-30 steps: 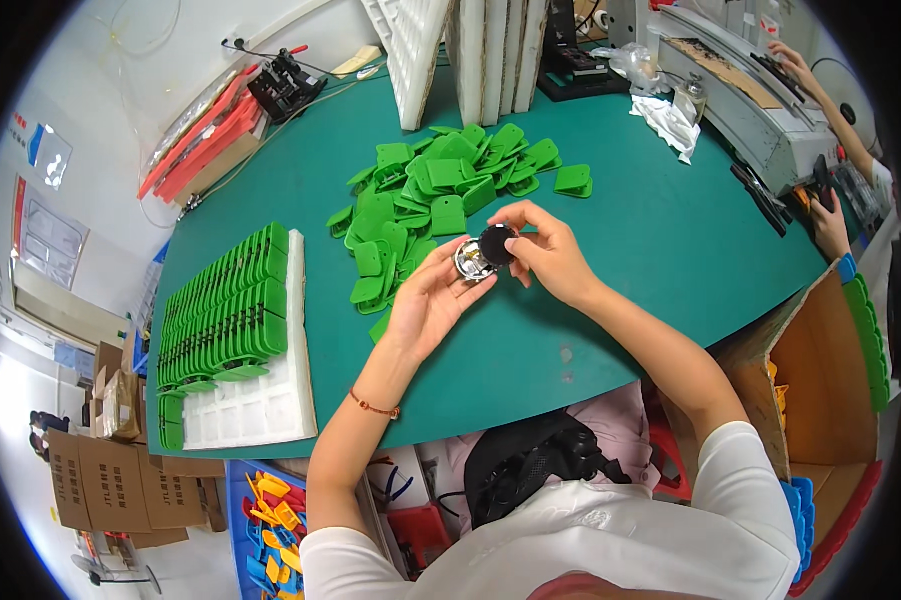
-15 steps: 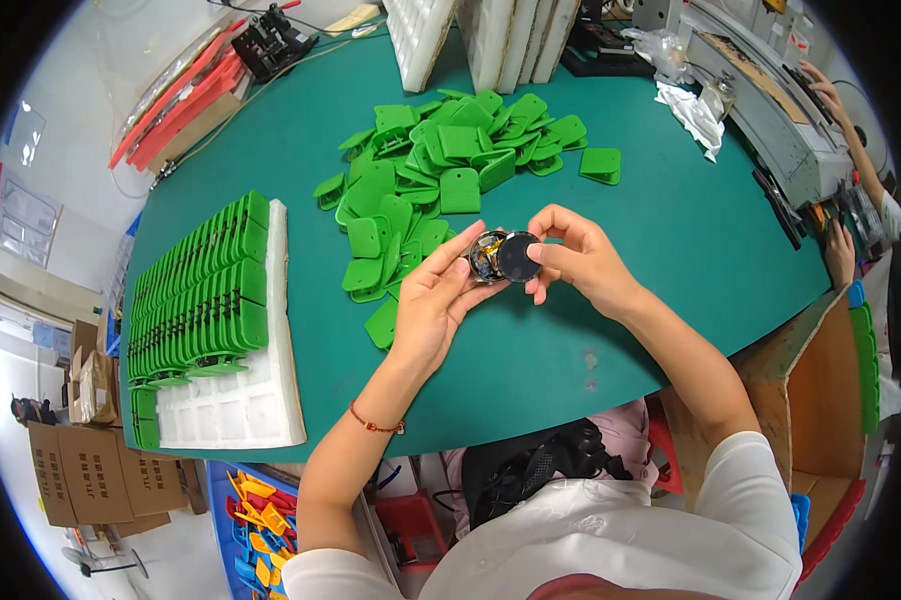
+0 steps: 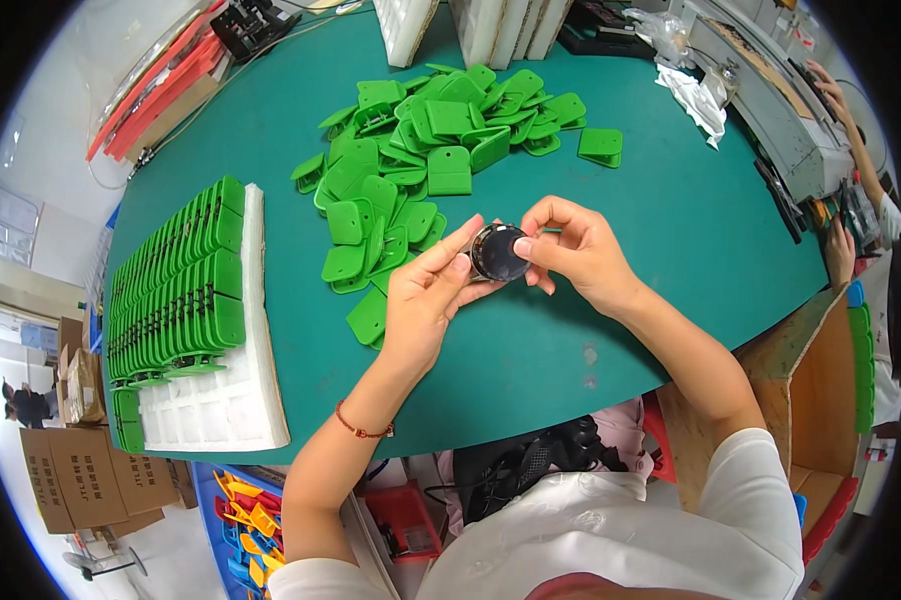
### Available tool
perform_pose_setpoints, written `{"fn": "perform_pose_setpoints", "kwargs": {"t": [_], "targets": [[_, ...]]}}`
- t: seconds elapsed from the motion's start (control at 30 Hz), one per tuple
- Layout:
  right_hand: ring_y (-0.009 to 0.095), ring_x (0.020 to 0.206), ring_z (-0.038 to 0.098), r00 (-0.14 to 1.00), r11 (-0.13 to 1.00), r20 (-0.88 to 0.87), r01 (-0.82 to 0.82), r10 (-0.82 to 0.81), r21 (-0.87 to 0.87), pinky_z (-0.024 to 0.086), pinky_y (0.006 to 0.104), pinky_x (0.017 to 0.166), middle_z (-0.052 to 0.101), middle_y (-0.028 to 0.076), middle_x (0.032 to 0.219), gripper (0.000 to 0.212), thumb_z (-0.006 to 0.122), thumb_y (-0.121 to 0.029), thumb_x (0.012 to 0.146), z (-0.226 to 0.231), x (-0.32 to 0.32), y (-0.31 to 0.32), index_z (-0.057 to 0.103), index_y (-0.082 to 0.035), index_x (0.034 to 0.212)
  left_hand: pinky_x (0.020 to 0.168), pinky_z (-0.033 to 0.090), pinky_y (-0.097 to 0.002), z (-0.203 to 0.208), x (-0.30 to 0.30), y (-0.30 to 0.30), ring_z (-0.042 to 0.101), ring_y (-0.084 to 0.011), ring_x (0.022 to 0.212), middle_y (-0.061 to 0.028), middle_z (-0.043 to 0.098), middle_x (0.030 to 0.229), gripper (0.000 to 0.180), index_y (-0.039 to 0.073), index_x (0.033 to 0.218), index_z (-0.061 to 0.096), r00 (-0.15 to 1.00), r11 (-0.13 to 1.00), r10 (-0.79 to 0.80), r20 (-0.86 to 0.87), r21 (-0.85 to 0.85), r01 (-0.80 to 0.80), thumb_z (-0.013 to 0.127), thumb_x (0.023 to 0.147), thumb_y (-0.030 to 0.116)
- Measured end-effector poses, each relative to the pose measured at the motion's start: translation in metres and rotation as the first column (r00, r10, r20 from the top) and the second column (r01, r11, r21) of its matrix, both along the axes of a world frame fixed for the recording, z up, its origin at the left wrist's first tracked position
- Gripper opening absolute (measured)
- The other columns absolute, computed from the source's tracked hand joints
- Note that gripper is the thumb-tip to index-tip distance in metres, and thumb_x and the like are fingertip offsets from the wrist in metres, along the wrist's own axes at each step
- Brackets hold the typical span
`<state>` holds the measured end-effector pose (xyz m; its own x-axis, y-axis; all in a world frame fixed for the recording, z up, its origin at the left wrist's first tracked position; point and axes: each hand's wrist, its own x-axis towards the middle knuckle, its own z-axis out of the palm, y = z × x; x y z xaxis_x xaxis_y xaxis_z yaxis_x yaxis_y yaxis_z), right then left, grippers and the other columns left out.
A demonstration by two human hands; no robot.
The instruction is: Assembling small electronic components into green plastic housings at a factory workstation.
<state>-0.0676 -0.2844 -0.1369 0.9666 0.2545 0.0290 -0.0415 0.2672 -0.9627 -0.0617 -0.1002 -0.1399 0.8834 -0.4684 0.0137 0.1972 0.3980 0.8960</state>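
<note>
Over the middle of the table, my left hand (image 3: 429, 292) grips a small round device (image 3: 477, 262) with a shiny rim, thumb and fingers around its side. A flat black disc (image 3: 500, 254) lies over the face of the device, covering most of it. My right hand (image 3: 580, 255) pinches the disc's right edge between thumb and fingers. Whether the disc sits flush in the rim, I cannot tell. Just beyond my hands spreads a loose heap of green plastic clips (image 3: 450, 118), one of them close to my left wrist.
On the left, a white foam tray (image 3: 255, 400) holds rows of green clips (image 3: 185, 290). Foam boards (image 3: 490, 35) stand at the back. A grey machine (image 3: 770, 110) and another person's hand (image 3: 838, 250) are at the right. A cardboard box (image 3: 810, 385) stands by my right elbow.
The black disc has shifted left onto the round device, hiding the inner parts that showed before. My right hand moved slightly left with it. The whole view has shifted a little.
</note>
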Motion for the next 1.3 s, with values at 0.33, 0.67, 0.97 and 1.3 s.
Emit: {"fn": "perform_pose_setpoints", "kwargs": {"t": [0.33,0.67,0.97,1.3], "targets": [[0.006,0.054,0.052,1.000,1.000,0.022,0.007,-0.007,-0.005,0.036,0.0174,0.042,0.053,0.003,0.068,0.013,0.061,-0.009,0.079,0.0005,0.0009,-0.0014,0.051,-0.001,0.082,0.088,0.047,-0.0385,-0.0034,0.0002,-0.0011,0.052,-0.0248,0.103,-0.0177,0.049,0.116,0.034,-0.005,0.122,0.039,0.999,1.000,-0.007,0.044,0.007,0.006,0.039,0.089,0.006],[0.007,0.055,0.053,1.000,1.000,0.023,-0.003,0.003,-0.003,0.037,0.0180,0.043,0.053,0.003,0.069,0.013,0.061,-0.009,0.079,-0.0005,0.0007,-0.0014,0.051,-0.001,0.083,0.087,0.047,-0.0390,-0.0044,-0.0001,-0.0014,0.052,-0.0243,0.102,-0.0172,0.049,0.115,0.034,-0.004,0.122,0.040,0.999,1.000,0.001,0.037,0.004,-0.001,0.040,0.089,0.007],[0.007,0.055,0.053,0.999,1.000,0.031,0.016,-0.015,-0.025,0.038,0.0179,0.042,0.053,0.003,0.069,0.013,0.061,-0.009,0.079,-0.0041,0.0012,0.0002,0.049,-0.002,0.082,0.086,0.048,-0.0382,-0.0061,-0.0004,-0.0020,0.053,-0.0238,0.101,-0.0169,0.049,0.115,0.034,-0.004,0.122,0.040,0.999,1.000,0.013,0.034,0.012,-0.014,0.040,0.089,0.007],[0.007,0.056,0.054,0.992,0.997,0.115,0.061,-0.055,-0.053,0.040,0.0180,0.042,0.053,0.002,0.066,0.016,0.062,-0.004,0.077,-0.0063,-0.0026,0.0026,0.045,-0.003,0.078,0.085,0.048,-0.0339,-0.0045,-0.0068,-0.0077,0.053,-0.0200,0.099,-0.0170,0.051,0.113,0.038,-0.006,0.120,0.041,0.989,0.994,0.079,0.128,0.067,-0.088,0.049,0.084,-0.002]]}}
